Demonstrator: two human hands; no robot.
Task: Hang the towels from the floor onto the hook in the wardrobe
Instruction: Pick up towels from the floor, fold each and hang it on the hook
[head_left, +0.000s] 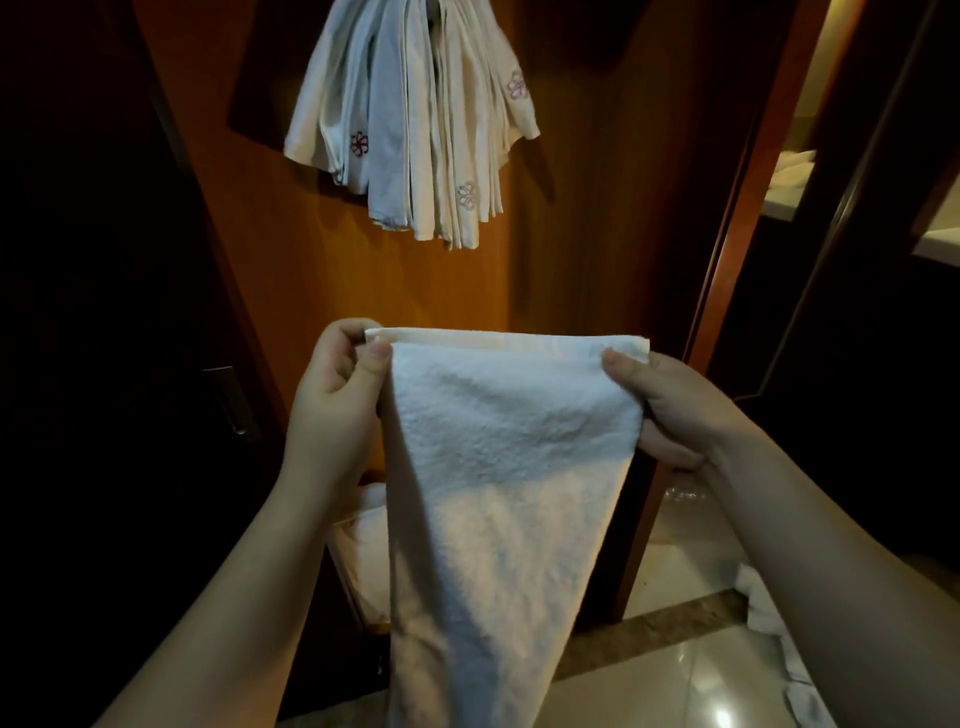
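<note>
A white terry towel (498, 467) hangs stretched between my two hands in front of the wardrobe. My left hand (332, 400) pinches its top left corner between thumb and fingers. My right hand (670, 405) pinches the top right corner. The towel's lower part narrows and drops out of the bottom of the view. Above, a bunch of several white towels (415, 119) with small embroidered flowers hangs against the wooden wardrobe back (597, 182). The hook itself is hidden behind the bunch at the top edge.
More white towels (769, 613) lie on the glossy tiled floor (675, 691) at the lower right. A stack of white linen (363, 540) sits low inside the wardrobe behind the held towel. A dark door with a metal handle (228, 400) stands at left. A doorway opens at right.
</note>
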